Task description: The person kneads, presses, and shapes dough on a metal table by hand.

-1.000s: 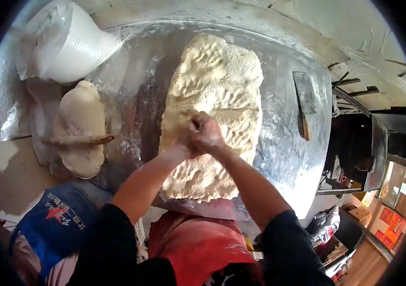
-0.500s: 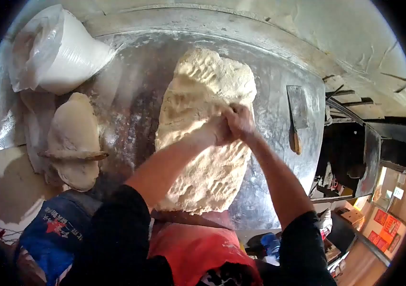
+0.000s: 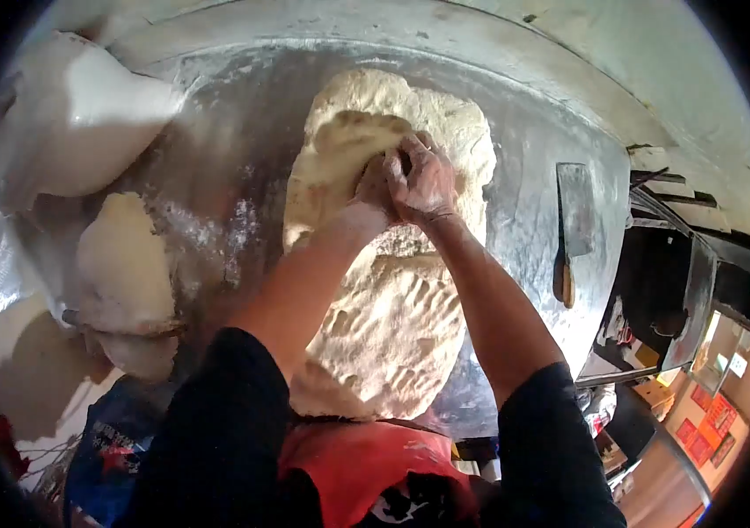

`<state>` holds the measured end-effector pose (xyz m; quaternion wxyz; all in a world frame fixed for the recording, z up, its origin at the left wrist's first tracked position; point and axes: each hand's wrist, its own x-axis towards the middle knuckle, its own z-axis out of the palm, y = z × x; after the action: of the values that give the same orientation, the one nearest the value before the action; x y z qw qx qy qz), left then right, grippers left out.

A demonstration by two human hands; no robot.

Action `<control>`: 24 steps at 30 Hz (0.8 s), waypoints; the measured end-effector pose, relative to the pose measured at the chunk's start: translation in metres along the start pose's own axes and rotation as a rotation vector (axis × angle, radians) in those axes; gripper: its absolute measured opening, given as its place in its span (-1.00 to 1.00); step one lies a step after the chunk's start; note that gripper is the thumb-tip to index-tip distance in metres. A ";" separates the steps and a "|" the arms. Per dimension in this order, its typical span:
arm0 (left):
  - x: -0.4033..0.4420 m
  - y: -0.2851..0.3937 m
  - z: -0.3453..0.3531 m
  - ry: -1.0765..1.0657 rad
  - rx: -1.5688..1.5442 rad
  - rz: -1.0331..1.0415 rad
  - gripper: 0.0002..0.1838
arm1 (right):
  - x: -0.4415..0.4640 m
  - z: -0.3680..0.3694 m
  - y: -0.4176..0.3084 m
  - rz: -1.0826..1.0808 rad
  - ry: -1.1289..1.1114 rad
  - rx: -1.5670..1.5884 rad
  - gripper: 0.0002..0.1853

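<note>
A large slab of pale dough (image 3: 384, 326) lies lengthwise before me, its surface dented and creased. My left hand (image 3: 375, 188) and my right hand (image 3: 426, 183) are pressed together on its far half, both closed. The right hand's curled fingers lie against the left, whose fingertips are mostly hidden. A rough-textured hollow shows in the dough just below my wrists, and a dark shadow falls beyond the knuckles.
Left of the slab rests an oblong pale piece (image 3: 127, 264), with a thin stick-like thing (image 3: 120, 327) across it. A white sack (image 3: 93, 114) stands behind. On the right lies a wide-bladed cleaver (image 3: 576, 211) with a wooden handle. Flour dusts the metal worktop (image 3: 234, 176).
Both hands have moved farther away from me along the dough, still together. A rough crease now shows where they were pressing. The view has shifted slightly.
</note>
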<state>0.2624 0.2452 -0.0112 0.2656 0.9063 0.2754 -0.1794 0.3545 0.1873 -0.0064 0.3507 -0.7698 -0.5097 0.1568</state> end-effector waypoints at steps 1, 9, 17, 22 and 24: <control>0.004 0.008 0.002 -0.034 0.104 -0.026 -0.38 | 0.004 -0.008 -0.004 0.162 -0.060 0.054 -0.72; -0.016 0.059 0.068 0.304 -0.308 0.266 -0.58 | -0.075 -0.054 0.048 -0.034 0.069 0.108 -0.74; -0.059 0.079 0.133 0.381 0.019 0.221 -0.47 | -0.127 -0.065 0.011 0.101 -0.020 -0.009 -0.69; -0.113 0.073 0.205 0.721 -0.975 0.282 -0.51 | -0.203 -0.038 0.009 -0.132 0.041 0.099 -0.81; -0.125 0.077 0.151 0.212 -0.151 0.274 -0.65 | -0.200 -0.041 0.013 -0.064 -0.004 0.148 -0.87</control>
<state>0.1834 0.0527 -0.0424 0.3243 0.9267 0.1886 -0.0237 0.3021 -0.0101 -0.0101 0.4107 -0.7247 -0.5217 0.1843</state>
